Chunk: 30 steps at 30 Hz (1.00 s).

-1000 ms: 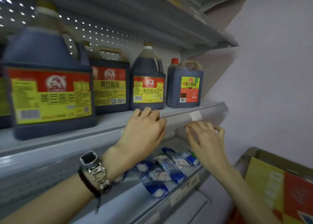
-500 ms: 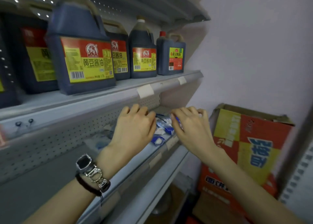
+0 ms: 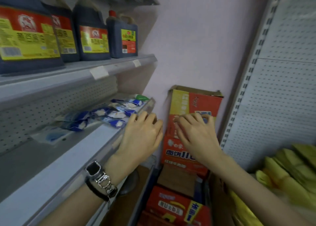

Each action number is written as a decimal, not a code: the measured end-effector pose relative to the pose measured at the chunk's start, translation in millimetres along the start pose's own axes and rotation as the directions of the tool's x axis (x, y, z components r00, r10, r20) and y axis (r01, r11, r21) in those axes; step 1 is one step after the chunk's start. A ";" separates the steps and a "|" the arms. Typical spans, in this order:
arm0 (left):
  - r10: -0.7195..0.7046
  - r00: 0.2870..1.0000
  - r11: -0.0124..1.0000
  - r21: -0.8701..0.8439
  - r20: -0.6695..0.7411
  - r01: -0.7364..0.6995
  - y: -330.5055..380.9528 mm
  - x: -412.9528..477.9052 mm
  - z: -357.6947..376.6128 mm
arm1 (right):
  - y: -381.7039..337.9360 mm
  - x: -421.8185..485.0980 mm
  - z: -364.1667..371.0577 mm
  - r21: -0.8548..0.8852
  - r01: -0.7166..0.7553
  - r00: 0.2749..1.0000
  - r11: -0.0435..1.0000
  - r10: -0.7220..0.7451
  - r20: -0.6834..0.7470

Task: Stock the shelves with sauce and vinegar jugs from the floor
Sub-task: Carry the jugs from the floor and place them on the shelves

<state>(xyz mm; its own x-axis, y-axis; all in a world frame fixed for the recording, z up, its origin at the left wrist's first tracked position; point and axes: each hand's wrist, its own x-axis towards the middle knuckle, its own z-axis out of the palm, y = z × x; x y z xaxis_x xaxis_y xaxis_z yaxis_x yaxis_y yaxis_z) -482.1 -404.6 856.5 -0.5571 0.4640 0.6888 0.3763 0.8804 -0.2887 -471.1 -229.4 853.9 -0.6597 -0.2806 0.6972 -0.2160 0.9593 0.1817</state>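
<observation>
Four sauce jugs (image 3: 93, 35) stand in a row on the upper shelf (image 3: 68, 76), with the red-capped one at the right end. A second ago both of your hands were at that shelf's front edge. They have since dropped to the level of the lower shelf (image 3: 59, 157), and your view has swung down and to the right. Treat this as placement finished and the return trip begun: the next jug must come from below. No jug on the floor can be made out yet, only printed boxes (image 3: 171, 207) low in the aisle. Your left hand (image 3: 142, 136) is palm down with its fingers (image 3: 145, 118) loosely curled, holding nothing. Its tips lie at the lower shelf's front edge, just beside the blue packets (image 3: 102, 116); contact cannot be confirmed. Your right hand (image 3: 196, 133) is palm down with its fingers (image 3: 193, 118) loosely bent, also holding nothing. It hangs in front of the upright carton (image 3: 193, 102) against the wall; whether it touches cannot be told.
</observation>
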 end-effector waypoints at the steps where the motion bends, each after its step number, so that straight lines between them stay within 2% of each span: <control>1: 0.014 1.000 1.000 -0.025 0.007 -0.014 11.2 1.8 0.7 | 7.6 -9.5 -4.9 -0.013 -0.012 1.000 1.000 0.012 0.009; 5: 0.071 0.997 0.987 -0.147 0.019 -0.067 63.3 10.4 -0.5 | 39.8 -51.3 -27.0 -0.088 -0.098 0.990 0.991 0.106 0.092; 11: 0.176 0.984 0.934 -0.322 0.040 -0.154 159.6 16.4 -4.2 | 92.2 -125.9 -66.6 -0.202 -0.230 0.956 0.952 0.259 0.135; 17: 0.301 0.952 0.845 -0.476 0.046 -0.244 258.8 -9.5 -10.5 | 124.3 -222.5 -94.3 -0.326 -0.289 0.899 0.900 0.372 0.230; 21: 0.423 0.905 0.761 -0.558 0.041 -0.331 307.3 -26.9 -11.9 | 131.4 -277.1 -112.9 -0.379 -0.390 0.829 0.839 0.499 0.252; 25: 0.530 0.848 0.665 -0.621 0.002 -0.415 341.0 -37.3 -18.0 | 130.4 -319.2 -134.0 -0.464 -0.464 0.778 0.754 0.598 0.194; 30: 0.657 0.753 0.552 -0.663 -0.028 -0.506 367.7 -52.1 -22.6 | 109.8 -359.5 -152.7 -0.563 -0.556 0.669 0.612 0.731 0.134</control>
<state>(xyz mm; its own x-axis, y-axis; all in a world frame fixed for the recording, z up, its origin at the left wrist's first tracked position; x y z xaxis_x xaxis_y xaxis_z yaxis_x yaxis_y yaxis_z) -298.0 -107.3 729.5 -0.1518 0.9253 0.3474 0.9802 0.1861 -0.0674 -147.8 -18.5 729.1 -0.6960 0.5095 0.5060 0.6394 0.7604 0.1138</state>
